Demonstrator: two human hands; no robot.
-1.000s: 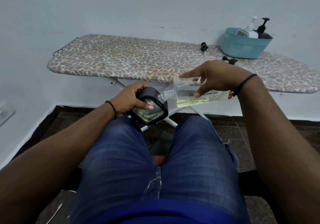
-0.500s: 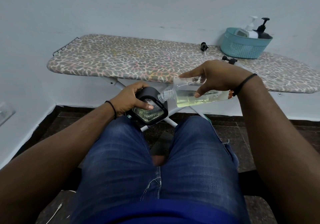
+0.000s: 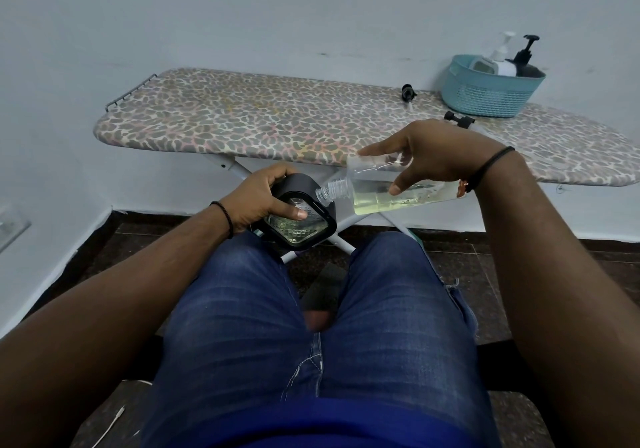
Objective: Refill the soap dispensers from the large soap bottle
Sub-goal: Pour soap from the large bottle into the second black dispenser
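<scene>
A clear soap bottle (image 3: 391,189), uncapped and lying almost on its side, is held above a seated person's knees, its threaded neck touching the top edge of a black square dispenser (image 3: 299,217). Pale yellow liquid fills the bottle's lower half and stops short of the neck; whether any is running out cannot be made out. The right hand (image 3: 433,151) grips the bottle from above, thumb curled under the near side and fingers (image 3: 372,150) laid along the far side, hiding much of the bottle's upper wall. A red patch at the bottle's base is cut off by the wrist, which wears a dark band. The left hand (image 3: 261,196) holds the dispenser tilted toward the bottle, fingers wrapped over its far rim and thumb pressed on the faceted glass face; the glass shows a little greenish liquid, its level hard to read. The dispenser's lower side rests by the left knee, in blue jeans (image 3: 311,336).

Behind stands an ironing board (image 3: 270,118) with a leopard-print cover, serving as worktop. Two black pump heads lie on it, one (image 3: 408,93) near the wall, one (image 3: 459,119) partly hidden behind the right hand. At the board's right end a teal basket (image 3: 485,96) holds a white pump bottle (image 3: 498,61) and a black pump bottle (image 3: 524,63), their bodies mostly concealed by the rim.
</scene>
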